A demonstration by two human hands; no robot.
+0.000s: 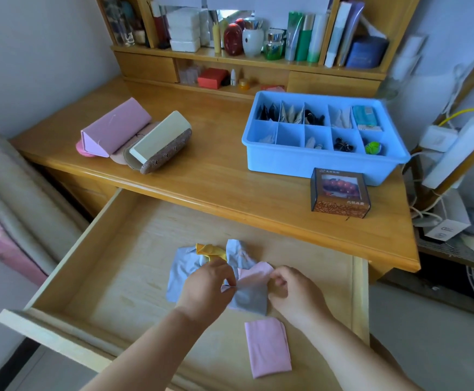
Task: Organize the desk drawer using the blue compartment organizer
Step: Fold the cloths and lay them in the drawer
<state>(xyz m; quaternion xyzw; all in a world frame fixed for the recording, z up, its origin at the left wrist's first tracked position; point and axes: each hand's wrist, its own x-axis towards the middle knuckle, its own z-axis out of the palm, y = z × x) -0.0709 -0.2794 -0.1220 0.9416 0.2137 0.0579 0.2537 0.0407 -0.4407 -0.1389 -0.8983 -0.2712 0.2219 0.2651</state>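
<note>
The wooden drawer (94, 277) is pulled open below the desk. Inside it lie small cloths: a light blue one (181, 269), a yellow one (210, 249), and a folded pink one (267, 347) near the front. My left hand (206, 289) and my right hand (295, 292) each pinch an edge of a pink and grey cloth (251, 289) held between them over the drawer. The blue compartment organizer (314, 162) stands on the desk at the right, with small items in several of its cells.
A dark printed box (340, 193) stands in front of the organizer. A pink case (114, 127) and a cream patterned case (159, 142) lie on the desk's left side. Shelves with bottles and books rise behind. A power strip (456, 153) and cables hang at right.
</note>
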